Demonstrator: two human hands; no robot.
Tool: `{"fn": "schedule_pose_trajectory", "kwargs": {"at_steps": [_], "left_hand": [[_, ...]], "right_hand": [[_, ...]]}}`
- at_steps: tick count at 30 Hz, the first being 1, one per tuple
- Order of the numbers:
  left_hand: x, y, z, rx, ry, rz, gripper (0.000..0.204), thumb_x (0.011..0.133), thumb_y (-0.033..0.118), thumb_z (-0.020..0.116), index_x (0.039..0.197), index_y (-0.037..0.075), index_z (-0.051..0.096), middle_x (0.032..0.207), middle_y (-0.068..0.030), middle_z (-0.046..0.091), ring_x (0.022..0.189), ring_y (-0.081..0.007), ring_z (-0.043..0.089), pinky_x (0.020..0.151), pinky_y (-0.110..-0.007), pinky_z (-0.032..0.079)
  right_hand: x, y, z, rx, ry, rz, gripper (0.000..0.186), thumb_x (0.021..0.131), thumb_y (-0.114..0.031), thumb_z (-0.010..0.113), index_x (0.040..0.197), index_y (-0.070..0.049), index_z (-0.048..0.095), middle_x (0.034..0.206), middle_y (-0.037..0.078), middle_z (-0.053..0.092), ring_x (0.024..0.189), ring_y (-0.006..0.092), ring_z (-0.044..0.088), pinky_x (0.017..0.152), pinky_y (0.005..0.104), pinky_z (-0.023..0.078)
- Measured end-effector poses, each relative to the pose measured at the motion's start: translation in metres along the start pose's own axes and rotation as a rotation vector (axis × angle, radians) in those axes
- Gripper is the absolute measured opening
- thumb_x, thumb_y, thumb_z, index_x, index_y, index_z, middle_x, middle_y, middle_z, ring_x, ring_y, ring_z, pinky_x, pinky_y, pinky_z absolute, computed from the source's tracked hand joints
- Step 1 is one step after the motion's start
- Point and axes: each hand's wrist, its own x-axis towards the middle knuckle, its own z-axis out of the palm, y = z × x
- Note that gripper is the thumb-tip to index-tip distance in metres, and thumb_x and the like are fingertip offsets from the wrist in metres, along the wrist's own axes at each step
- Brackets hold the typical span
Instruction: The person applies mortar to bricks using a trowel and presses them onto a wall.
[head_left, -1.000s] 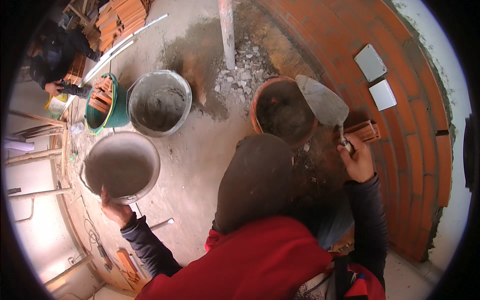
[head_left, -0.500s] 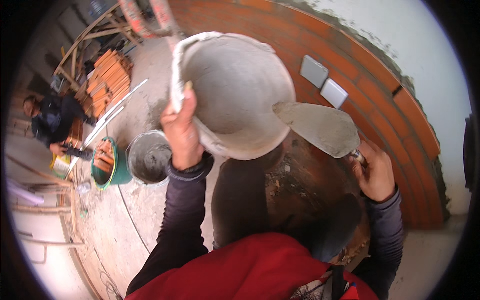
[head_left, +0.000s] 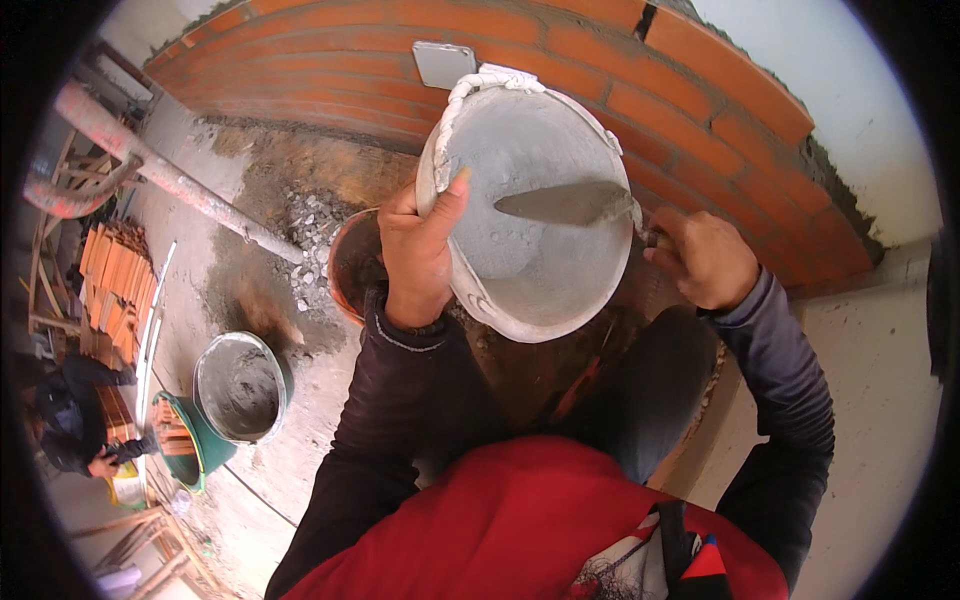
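Head view: shows an orange brick wall [head_left: 650, 110] curving across the top, edged with grey mortar at its upper right. Takes in a pale floor [head_left: 310, 400] at the left, stained dark close to the brickwork. Includes a red-and-white pole [head_left: 215, 208] slanting down to a heap of grey rubble [head_left: 305, 235], plus a person [head_left: 70, 410] in dark clothing at the far left, just below a stack of orange bricks [head_left: 115, 285].

Has a whitish bucket [head_left: 590, 280] at the centre, raised in front of the brickwork, with its mouth turned toward the camera. Shows an orange tub [head_left: 335, 265] partly behind the left forearm and, lower left, a mortar-smeared tub [head_left: 240, 440] just beside a green bucket [head_left: 210, 450] holding brick pieces.

Grips the whitish bucket's left rim with the left hand [head_left: 425, 240], thumb over the edge. Clasps a trowel [head_left: 570, 203] by its handle in the right hand [head_left: 710, 258], with the blade pointing left across the bucket's mouth. Cannot tell blade contact from hovering. Shows a pale plate [head_left: 444, 65] on the brickwork above.
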Motion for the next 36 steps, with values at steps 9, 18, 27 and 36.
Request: {"fn": "schedule_pose_trajectory", "kwargs": {"at_steps": [9,18,27,36], "left_hand": [[-0.003,-0.017,0.015,0.090,-0.105,-0.082,0.035,0.093,0.010,0.065,0.122,-0.009,0.061,0.107,-0.0040,0.067,0.095,-0.0094,0.056,0.087,-0.025,0.043],[0.002,-0.018,0.009,0.067,-0.100,-0.094,0.032,0.093,0.010,0.065,0.119,-0.008,0.063,0.104,-0.0037,0.067,0.091,-0.0091,0.057,0.085,-0.025,0.044],[0.003,-0.020,0.002,-0.032,-0.059,-0.143,0.035,0.093,0.012,0.064,0.122,-0.008,0.061,0.110,-0.0062,0.066,0.097,-0.0115,0.058,0.089,-0.027,0.043],[0.009,-0.032,-0.001,-0.250,0.049,-0.138,0.039,0.098,0.015,0.053,0.128,-0.010,0.052,0.123,-0.0161,0.061,0.111,-0.0242,0.060,0.098,-0.037,0.044]], "right_hand": [[0.010,-0.001,0.029,-0.044,-0.188,0.009,0.029,0.088,-0.028,0.061,0.088,0.000,0.067,0.085,0.024,0.067,0.086,0.0424,0.065,0.076,0.0507,0.051],[0.022,-0.020,0.049,0.030,-0.271,-0.032,0.028,0.087,-0.025,0.064,0.095,0.001,0.062,0.083,0.023,0.066,0.085,0.0443,0.064,0.074,0.0517,0.051],[0.032,-0.023,0.052,0.092,-0.282,-0.136,0.025,0.086,-0.024,0.066,0.093,0.000,0.063,0.083,0.023,0.065,0.086,0.0442,0.063,0.073,0.0518,0.049],[0.001,0.010,-0.014,0.403,-0.276,-0.055,0.023,0.086,-0.020,0.070,0.092,0.001,0.066,0.077,0.022,0.063,0.073,0.0359,0.063,0.066,0.0437,0.047]]}}
